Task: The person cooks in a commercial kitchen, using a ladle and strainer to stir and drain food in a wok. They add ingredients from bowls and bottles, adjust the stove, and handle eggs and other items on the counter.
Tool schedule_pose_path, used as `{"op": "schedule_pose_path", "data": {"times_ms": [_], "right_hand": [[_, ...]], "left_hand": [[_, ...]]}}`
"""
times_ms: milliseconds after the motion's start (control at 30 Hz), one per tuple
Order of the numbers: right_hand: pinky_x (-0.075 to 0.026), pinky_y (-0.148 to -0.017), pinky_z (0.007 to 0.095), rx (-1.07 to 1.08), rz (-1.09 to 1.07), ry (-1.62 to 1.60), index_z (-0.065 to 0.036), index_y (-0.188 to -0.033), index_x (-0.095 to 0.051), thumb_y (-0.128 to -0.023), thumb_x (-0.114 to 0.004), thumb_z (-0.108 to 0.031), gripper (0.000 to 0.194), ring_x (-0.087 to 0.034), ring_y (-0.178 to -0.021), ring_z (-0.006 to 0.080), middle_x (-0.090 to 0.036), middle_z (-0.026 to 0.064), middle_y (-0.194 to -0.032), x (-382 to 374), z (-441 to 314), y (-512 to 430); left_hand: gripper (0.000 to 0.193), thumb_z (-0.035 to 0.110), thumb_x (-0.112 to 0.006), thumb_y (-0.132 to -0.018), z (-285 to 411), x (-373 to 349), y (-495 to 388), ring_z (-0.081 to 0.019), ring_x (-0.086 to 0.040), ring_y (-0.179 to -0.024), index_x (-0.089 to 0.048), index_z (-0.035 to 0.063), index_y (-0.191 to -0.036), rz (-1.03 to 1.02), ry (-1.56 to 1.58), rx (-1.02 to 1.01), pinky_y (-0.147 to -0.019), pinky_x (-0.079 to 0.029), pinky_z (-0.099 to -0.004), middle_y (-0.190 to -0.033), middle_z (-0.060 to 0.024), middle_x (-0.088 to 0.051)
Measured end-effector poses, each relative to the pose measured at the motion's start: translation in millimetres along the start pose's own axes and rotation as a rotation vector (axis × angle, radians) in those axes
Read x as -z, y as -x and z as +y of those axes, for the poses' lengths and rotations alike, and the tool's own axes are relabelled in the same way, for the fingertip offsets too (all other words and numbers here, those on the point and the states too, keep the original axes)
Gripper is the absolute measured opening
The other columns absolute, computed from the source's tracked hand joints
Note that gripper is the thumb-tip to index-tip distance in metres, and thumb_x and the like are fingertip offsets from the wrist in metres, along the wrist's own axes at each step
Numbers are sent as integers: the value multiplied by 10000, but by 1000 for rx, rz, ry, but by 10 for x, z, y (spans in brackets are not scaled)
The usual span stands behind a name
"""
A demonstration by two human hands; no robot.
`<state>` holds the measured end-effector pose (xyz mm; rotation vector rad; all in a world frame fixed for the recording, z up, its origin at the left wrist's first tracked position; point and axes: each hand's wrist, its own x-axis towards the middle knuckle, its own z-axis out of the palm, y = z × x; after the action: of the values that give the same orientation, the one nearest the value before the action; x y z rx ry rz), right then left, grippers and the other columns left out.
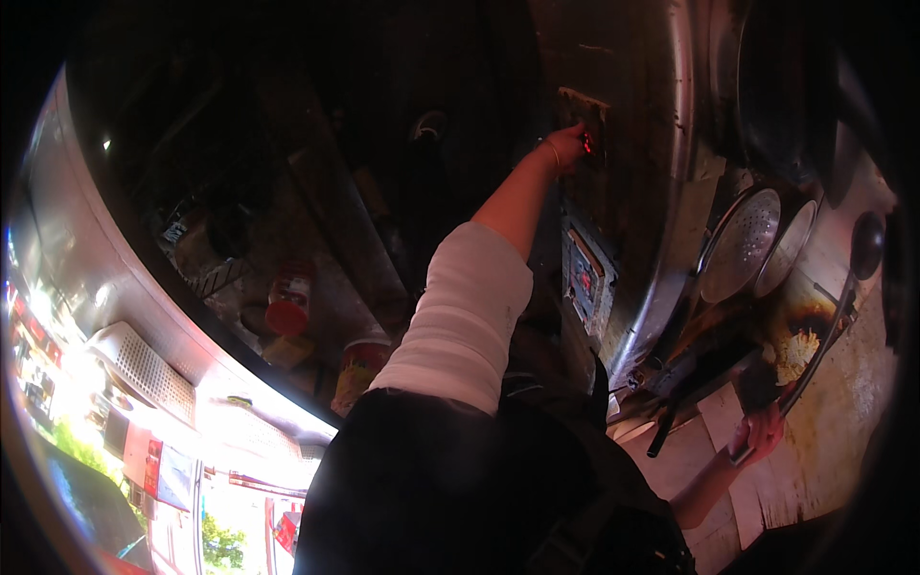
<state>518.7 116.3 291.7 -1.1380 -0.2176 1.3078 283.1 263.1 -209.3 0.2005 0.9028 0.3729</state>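
My left hand (568, 147), below a rolled white sleeve, reaches to a recessed panel on the dark metal front of a cooking range (625, 115). Its fingers close around a small red-lit control (588, 142), whose exact shape is hard to make out in the dimness. Off to the right, my right hand (758, 433) grips the long handle of a ladle (819, 352). The dark bowl of that ladle points away from me. Near it are a perforated metal strainer (751, 233) and a second round metal utensil (789, 248) beside it.
A stained work surface (855, 424) lies under the ladle. A dark handle (661, 431) juts out near my right side. A red-lidded jar (289, 309) and a tub (359, 366) stand low on the left. White perforated baskets (147, 366) sit on the bright counter.
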Motion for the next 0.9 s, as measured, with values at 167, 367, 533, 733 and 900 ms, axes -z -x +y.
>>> {"op": "schedule_pose_path", "data": {"times_ms": [167,367,533,733,900], "right_hand": [[-318,-378,239,-8,-21,1,-6,-1390,-116,-909,-343,-42,533,-314,-389,108,-367,49,-634,-96,18,-61],[-316,-357,230,-36,-82,54,-10,-1390,-92,-908,-349,-42,547,-325,-378,96,-371,51,-635,-111,-41,-95],[-287,-305,209,13,78,-23,-56,-1397,-118,-897,-367,-53,559,-319,-361,72,-367,25,-630,-251,153,-78],[-301,-302,215,68,179,234,-36,-1337,-296,-847,-453,-72,515,-367,-341,72,-395,0,-574,-440,-7,-132],[-322,-308,207,-3,292,526,-10,-1269,-382,-780,-533,-101,520,-407,-351,78,-446,11,-580,-545,-384,-380]], "left_hand": [[657,-34,-416,-757,77,74,-26,-118,-470,-572,-374,272,-1337,8,-52,45,-436,-386,-285,-749,-17,-527],[576,-8,-468,-736,-112,469,-232,-258,-521,-1057,-460,156,-1288,65,-128,-290,-849,-444,-353,-1158,-141,-558],[213,202,-580,-778,66,919,672,-188,-478,-617,-548,83,-951,334,-428,-115,-516,-380,-304,-783,-74,-534],[159,166,-503,-736,292,1343,1787,-187,-555,-511,-581,93,-618,392,-802,138,-451,-417,-319,-566,-71,-552],[264,302,-576,-802,751,1389,2586,-103,-466,-419,-557,100,-633,534,-615,195,-360,-336,-232,-523,-8,-517]]}}
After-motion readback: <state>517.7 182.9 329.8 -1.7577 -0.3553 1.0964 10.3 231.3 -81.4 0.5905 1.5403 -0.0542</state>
